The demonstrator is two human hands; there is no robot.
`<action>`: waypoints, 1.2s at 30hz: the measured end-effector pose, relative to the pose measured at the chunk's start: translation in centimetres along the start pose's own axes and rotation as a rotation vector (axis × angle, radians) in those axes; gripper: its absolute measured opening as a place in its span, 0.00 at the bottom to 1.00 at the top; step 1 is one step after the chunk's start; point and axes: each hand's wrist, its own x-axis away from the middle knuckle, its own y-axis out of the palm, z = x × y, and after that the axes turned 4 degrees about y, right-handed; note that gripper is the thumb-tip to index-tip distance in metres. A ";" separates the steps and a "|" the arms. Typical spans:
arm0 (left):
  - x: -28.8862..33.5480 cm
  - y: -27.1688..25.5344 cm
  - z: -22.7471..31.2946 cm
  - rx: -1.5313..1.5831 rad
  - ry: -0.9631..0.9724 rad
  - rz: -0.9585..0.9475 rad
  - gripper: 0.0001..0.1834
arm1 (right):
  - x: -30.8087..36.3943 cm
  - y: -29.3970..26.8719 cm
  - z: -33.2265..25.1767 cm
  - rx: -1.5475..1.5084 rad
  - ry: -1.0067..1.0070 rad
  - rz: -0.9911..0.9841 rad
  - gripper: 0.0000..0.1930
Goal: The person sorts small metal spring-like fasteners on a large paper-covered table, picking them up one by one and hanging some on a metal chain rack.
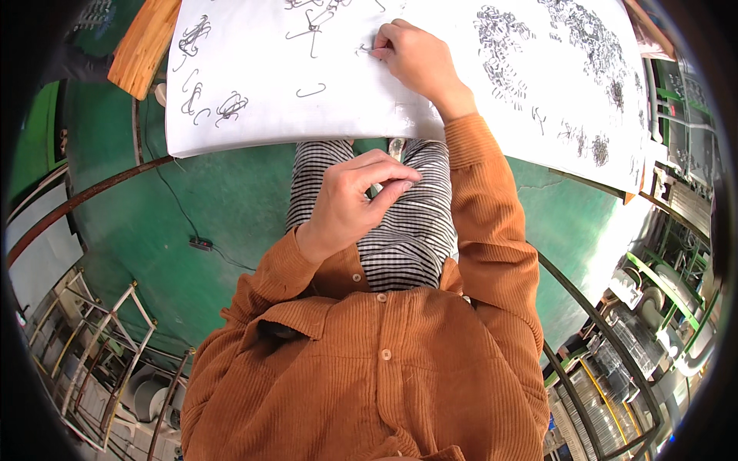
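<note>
My right hand (415,61) reaches over the white-covered table (254,127), fingers curled and pinched at a small dark wire hook (364,49) that shows at the fingertips. Nearer me, above my lap, my left hand (355,198) is raised off the table with thumb and forefinger pressed together. Whatever lies between them, if anything, is too small to make out. A single curved hook (311,91) lies on the sheet left of my right hand. Farther off is a loose tangle of hooks (314,27). More clusters of hooks (231,106) lie along the left side.
Large piles of small dark pieces (503,58) cover the right part of the table. A wooden board (144,46) juts out at the far left. On the green floor (215,203) lies a cable with a small black box (201,243). Metal racks (115,338) stand at lower left.
</note>
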 end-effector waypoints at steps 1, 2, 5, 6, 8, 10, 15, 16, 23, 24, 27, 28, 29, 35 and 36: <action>0.0 0.0 -0.1 -0.005 0.013 0.002 0.07 | 0.3 -0.3 0.3 -0.105 0.036 0.021 0.05; 0.0 0.1 0.0 -0.002 0.011 -0.007 0.07 | 0.7 -0.9 0.8 -0.207 0.076 0.042 0.05; -0.6 0.3 0.5 -0.027 0.016 -0.037 0.07 | 2.3 -1.8 1.7 -0.411 0.160 0.150 0.04; -0.6 0.5 0.7 -0.038 0.031 -0.036 0.08 | 3.2 -1.6 2.2 -0.443 0.144 0.209 0.04; -0.6 0.4 1.0 -0.072 0.046 -0.045 0.08 | 4.9 -2.5 2.6 -0.466 0.215 0.252 0.04; -0.5 0.3 0.3 -0.051 0.016 -0.059 0.08 | 7.8 -4.4 3.5 -0.427 0.328 0.306 0.05; -0.6 0.9 0.3 0.030 -0.065 -0.084 0.08 | 18.0 -9.5 13.6 -0.086 0.735 0.735 0.07; -0.6 1.3 0.4 0.035 -0.066 -0.070 0.08 | 20.0 -11.0 16.0 0.005 0.878 0.761 0.06; -0.6 1.0 0.3 -0.072 0.025 -0.130 0.08 | 23.0 -16.9 26.8 0.436 0.998 0.973 0.10; -0.6 0.7 0.5 -0.093 0.032 -0.124 0.08 | 21.2 -16.6 24.6 0.392 0.855 0.986 0.09; -0.3 0.5 0.4 -0.075 -0.022 -0.094 0.08 | 15.3 -14.1 15.6 -0.109 0.728 0.880 0.06; -0.1 0.6 0.2 -0.089 -0.040 -0.076 0.08 | 13.3 -11.4 14.2 -0.205 0.491 0.771 0.07; 0.1 0.5 0.0 -0.084 -0.057 -0.071 0.08 | 10.9 -8.5 11.2 -0.283 0.309 0.695 0.06; 0.6 0.8 0.1 -0.101 -0.042 -0.045 0.07 | 1.2 0.8 0.2 -0.285 -0.029 0.188 0.04; 0.6 1.1 0.2 -0.100 -0.033 -0.043 0.07 | 0.7 1.3 0.3 -0.211 -0.027 0.132 0.03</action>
